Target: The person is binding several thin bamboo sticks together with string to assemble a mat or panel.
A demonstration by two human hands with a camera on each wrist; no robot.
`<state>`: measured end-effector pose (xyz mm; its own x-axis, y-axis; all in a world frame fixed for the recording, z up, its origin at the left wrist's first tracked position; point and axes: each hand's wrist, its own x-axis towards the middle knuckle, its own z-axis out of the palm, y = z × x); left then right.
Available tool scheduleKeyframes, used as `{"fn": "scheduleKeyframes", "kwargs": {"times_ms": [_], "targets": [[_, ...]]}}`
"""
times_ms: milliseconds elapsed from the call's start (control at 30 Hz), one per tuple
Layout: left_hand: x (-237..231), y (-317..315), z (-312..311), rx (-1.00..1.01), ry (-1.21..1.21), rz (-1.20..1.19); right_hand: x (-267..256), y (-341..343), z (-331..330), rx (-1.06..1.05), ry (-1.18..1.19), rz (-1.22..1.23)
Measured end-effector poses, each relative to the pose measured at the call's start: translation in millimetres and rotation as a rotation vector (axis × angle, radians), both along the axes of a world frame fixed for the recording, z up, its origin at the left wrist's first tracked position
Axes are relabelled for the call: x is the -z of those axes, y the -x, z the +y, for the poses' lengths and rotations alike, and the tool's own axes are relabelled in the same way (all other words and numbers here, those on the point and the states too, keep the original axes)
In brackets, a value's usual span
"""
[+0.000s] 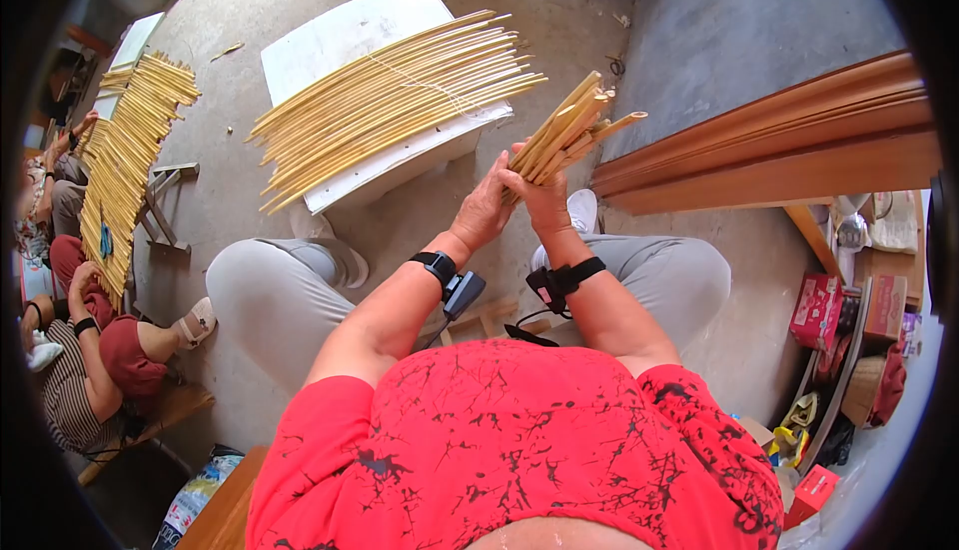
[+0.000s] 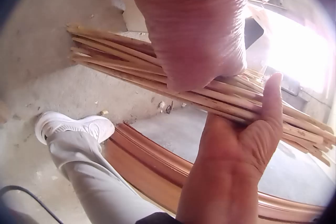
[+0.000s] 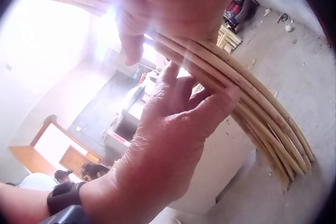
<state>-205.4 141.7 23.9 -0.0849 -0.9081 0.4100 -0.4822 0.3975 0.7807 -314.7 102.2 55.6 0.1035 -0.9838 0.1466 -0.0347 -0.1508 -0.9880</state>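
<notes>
Shelf (image 1: 842, 390) at right holds pink-red carton (image 1: 818, 311). Left hand (image 1: 480, 208) and right hand (image 1: 545, 202) raised before body, close together, both curled firmly round bundle of cane sticks (image 1: 561, 138). Bundle slants up and away, between white table (image 1: 350, 30) and brown wooden plank (image 1: 759, 165). Sticks slender, straw-yellow, smooth, ends uneven. Row of canes (image 1: 390, 100) lies across table, thin string over it.

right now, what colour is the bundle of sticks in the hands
The bundle of sticks is golden tan, showing best in the head view.
</notes>
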Motion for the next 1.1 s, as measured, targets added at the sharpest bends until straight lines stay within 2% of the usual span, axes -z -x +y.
{"fn": "scheduleKeyframes", "kwargs": {"times_ms": [133,233,300,433,500,567,633,700,767,833,900,967,1067,1100], "targets": [[4.0,-0.8,-0.1,0.025,-0.031,0.041,3.7,-1.4,1.0,0.013,0.017,-0.037],[6.4,0.8,-4.3,0.095,-0.079,0.082,5.7,-0.7,0.1,-0.019,-0.058,0.007],[2.1,7.9,-1.2,-0.003,-0.028,-0.016,-1.6,-7.5,2.8,0.11,0.067,-0.023],[-10.8,8.1,3.9,0.023,-0.051,0.018,3.4,4.3,-5.9,0.048,-0.008,-0.019],[-13.5,7.4,4.2,0.006,-0.101,0.094,-1.3,7.5,-4.6,0.045,0.047,0.063],[-6.6,-2.3,0.0,0.075,-0.1,0.046,-0.2,9.6,-0.1,0.038,0.001,0.08],[-11.3,-8.3,-1.5,0.111,-0.135,-0.046,4.7,9.4,-3.9,-0.009,-0.046,-0.086],[-9.5,-9.7,-1.7,0.128,-0.14,-0.038,4.0,9.7,-5.2,-0.007,-0.073,-0.124],[-11.8,-10.4,-4.3,0.144,-0.142,-0.029,1.2,9.2,-4.4,0.0,-0.023,-0.032],[-16.5,-11.2,-5.7,0.161,-0.211,0.023,-1.7,6.0,-1.5,0.007,-0.029,-0.044],[-7.8,-12.6,-3.5,0.179,-0.207,0.051,0.3,4.5,2.3,0.014,-0.031,-0.057],[-3.0,-13.5,-5.4,0.197,-0.188,0.077,4.6,4.3,0.4,0.038,0.027,0.054],[7.9,-13.4,-1.5,0.197,-0.246,0.1,4.6,5.0,-2.6,0.069,0.075,0.074],[13.0,-13.0,-2.0,0.208,-0.308,0.188,1.5,6.6,-5.1,0.069,0.074,0.068]]}}
